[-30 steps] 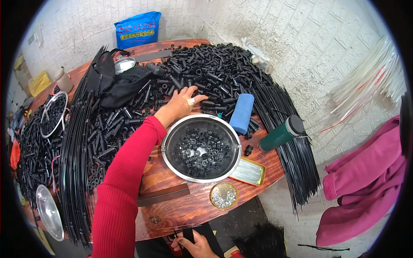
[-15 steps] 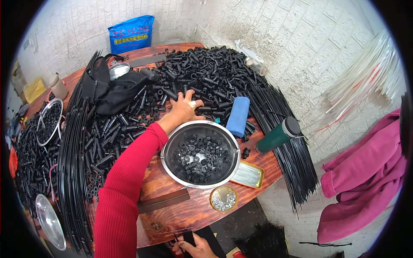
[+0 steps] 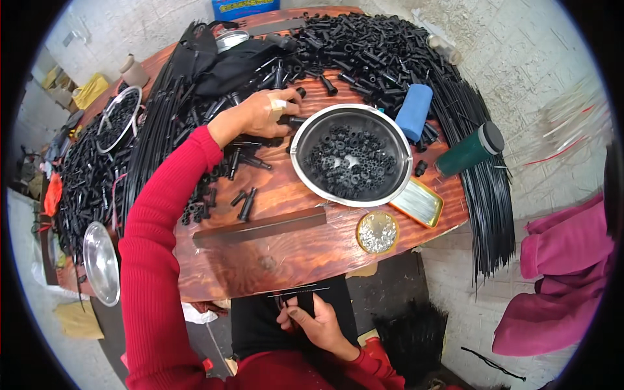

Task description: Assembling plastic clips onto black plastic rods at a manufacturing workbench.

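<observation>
My left hand [image 3: 263, 114], with a pale bandage on it, is over the near side of a heap of black plastic tubes [image 3: 370, 49], left of a steel bowl [image 3: 408, 166]. Its fingers curl around black tubes, one poking out by the thumb; how many it holds is hidden. Small black ring-shaped parts [image 3: 351, 169] lie in the bowl. Low in the view, over my lap, my right hand [image 3: 318, 325] is closed on a black flat piece [image 3: 305, 301]. Thin pale rods [image 3: 299, 291] show just above this hand.
A dark flat bar [image 3: 260, 229] lies along the table [image 3: 273, 266]. Right of it are a round tin [image 3: 377, 233], a yellow-edged tray [image 3: 419, 203], a blue roll [image 3: 414, 112] and a green flask [image 3: 469, 149]. Long black strands [image 3: 491, 221] hang over the right edge.
My view has tilted down. My left hand has gone from spread on the heap to curled, drawing tubes leftward; bare wood now shows behind the bowl. The right hand still holds the black piece.
</observation>
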